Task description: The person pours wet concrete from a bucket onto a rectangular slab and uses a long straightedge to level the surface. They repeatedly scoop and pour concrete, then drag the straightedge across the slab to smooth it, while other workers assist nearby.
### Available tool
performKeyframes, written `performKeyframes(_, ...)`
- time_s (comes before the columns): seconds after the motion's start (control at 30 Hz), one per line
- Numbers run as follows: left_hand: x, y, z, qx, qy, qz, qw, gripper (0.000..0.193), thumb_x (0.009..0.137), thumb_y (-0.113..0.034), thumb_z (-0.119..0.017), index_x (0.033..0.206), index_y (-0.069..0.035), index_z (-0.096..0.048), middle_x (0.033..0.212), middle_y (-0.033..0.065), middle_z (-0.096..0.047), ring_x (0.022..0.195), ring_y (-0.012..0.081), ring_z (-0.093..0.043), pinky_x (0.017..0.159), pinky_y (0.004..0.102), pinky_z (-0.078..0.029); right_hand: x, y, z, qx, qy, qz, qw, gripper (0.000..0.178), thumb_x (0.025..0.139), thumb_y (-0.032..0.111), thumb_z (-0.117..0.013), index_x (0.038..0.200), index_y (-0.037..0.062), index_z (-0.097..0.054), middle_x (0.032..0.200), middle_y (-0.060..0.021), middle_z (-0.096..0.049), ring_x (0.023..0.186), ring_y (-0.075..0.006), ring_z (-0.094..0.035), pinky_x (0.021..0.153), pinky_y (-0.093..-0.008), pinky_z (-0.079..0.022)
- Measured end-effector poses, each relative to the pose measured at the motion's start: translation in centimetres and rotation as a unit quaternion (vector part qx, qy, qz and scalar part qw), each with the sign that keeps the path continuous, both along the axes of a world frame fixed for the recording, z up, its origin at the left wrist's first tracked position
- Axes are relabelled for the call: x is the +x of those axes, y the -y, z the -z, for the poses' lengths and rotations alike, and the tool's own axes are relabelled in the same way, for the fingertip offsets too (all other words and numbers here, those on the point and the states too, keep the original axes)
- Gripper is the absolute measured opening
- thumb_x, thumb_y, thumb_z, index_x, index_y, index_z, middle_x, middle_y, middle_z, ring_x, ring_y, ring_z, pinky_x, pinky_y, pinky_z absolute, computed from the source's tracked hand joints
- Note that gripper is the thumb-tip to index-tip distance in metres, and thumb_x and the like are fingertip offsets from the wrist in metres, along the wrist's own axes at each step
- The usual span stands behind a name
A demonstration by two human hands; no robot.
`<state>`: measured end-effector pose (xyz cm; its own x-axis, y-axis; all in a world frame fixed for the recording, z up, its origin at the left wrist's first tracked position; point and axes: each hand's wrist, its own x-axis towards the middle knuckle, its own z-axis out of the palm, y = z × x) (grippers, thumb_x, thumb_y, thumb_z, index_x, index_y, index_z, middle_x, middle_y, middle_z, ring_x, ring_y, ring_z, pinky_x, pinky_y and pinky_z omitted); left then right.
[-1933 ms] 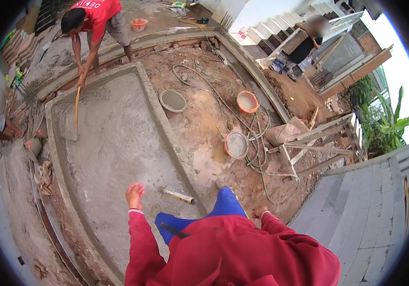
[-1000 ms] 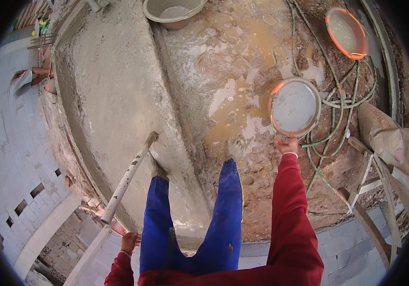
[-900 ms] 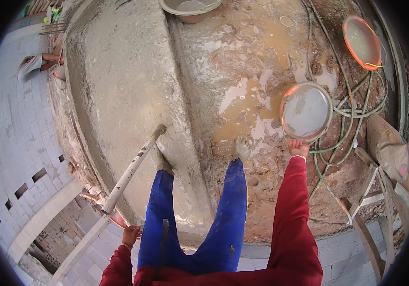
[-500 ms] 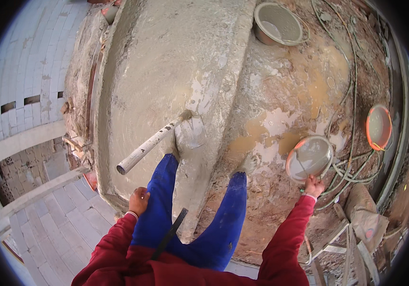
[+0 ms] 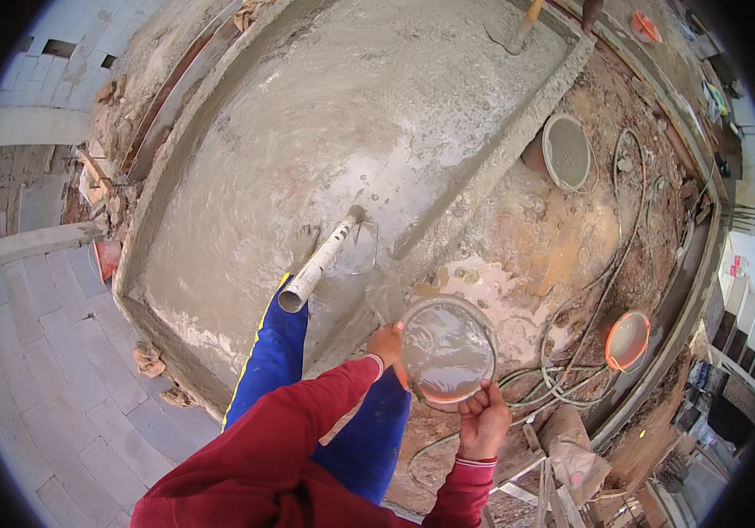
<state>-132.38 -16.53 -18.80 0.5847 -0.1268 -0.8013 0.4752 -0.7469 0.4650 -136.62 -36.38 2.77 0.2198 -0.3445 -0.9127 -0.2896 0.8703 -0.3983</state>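
1. Bucket (image 5: 435,393), orange under a grey-smeared rim, sits at five o'clock in the view, with murky liquid (image 5: 448,348) inside.
2. Left hand (image 5: 386,345) has its fingers curled on the rim at nine o'clock; the right hand (image 5: 484,421) pinches the rim at five o'clock.
3. That load probably makes it heavy and prone to slosh; the plastic wall likely flexes a little, and the wet rim is likely slippery.
4. Opposite rim points, three and nine o'clock, should balance it best.
5. A pale tool handle (image 5: 318,268) leans at ten o'clock from it, over wet cement (image 5: 298,150).
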Motion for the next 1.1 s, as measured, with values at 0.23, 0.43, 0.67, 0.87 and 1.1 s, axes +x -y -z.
performKeyframes(0.23, 10.5, -10.6, 3.7, 0.094, -0.043, 0.065, 0.993, 0.037, 0.099, -0.027, -0.047, 0.104, 0.004, -0.067, 0.096, 0.0226, -0.069, 0.093, 0.0329, -0.069, 0.084, 0.0462, -0.051, 10.0, -12.1, -2.0, 0.017, 0.070, -0.100, 0.992, 0.014, 0.098, 0.016, -0.052, 0.096, 0.0031, -0.057, 0.065, 0.0058, -0.038, 0.055, -0.0074, -0.034, 0.052, -0.0286, -0.035)
performKeyframes(0.43, 12.1, -8.4, -0.3, -0.056, 0.067, -0.080, 0.993, 0.050, 0.102, -0.041, -0.037, 0.104, -0.002, -0.067, 0.099, 0.0238, -0.068, 0.099, 0.0416, -0.063, 0.088, 0.0477, -0.047, 6.4, -9.4, -0.6, -0.020, 0.050, -0.077, 0.996, 0.016, 0.099, 0.021, -0.051, 0.098, 0.0049, -0.056, 0.064, 0.0063, -0.034, 0.056, -0.0073, -0.033, 0.058, -0.0289, -0.037)
performKeyframes(0.67, 5.9, -2.3, -1.5, -0.063, -0.021, -0.173, 0.983, 0.058, 0.098, -0.054, -0.042, 0.105, -0.002, -0.066, 0.102, 0.0224, -0.067, 0.099, 0.0360, -0.064, 0.086, 0.0436, -0.049, 1.5, -2.2, 0.1, -0.034, 0.018, -0.024, 0.999, 0.018, 0.100, 0.023, -0.050, 0.096, 0.0066, -0.055, 0.061, 0.0071, -0.030, 0.053, -0.0082, -0.031, 0.057, -0.0299, -0.036)
performKeyframes(0.87, 1.0, -3.7, 3.1, -0.083, 0.001, 0.065, 0.994, 0.049, 0.093, -0.050, -0.056, 0.092, -0.004, -0.069, 0.077, 0.0136, -0.069, 0.082, 0.0235, -0.068, 0.075, 0.0375, -0.050, -5.6, 7.7, 6.9, -0.045, -0.041, 0.037, 0.997, 0.014, 0.098, 0.019, -0.050, 0.088, 0.0093, -0.054, 0.060, 0.0066, -0.035, 0.051, -0.0096, -0.032, 0.054, -0.0305, -0.035)
performKeyframes(1.1, 2.7, -13.7, -2.5, -0.047, -0.082, -0.250, 0.964, 0.013, 0.092, -0.014, -0.066, 0.087, -0.003, -0.063, 0.072, 0.0078, -0.067, 0.056, 0.0151, -0.063, 0.049, 0.0260, -0.049, -12.1, 16.2, 21.6, -0.098, -0.065, 0.126, 0.985, 0.013, 0.098, 0.018, -0.046, 0.086, 0.0116, -0.049, 0.060, 0.0051, -0.036, 0.050, -0.0108, -0.035, 0.053, -0.0317, -0.037)
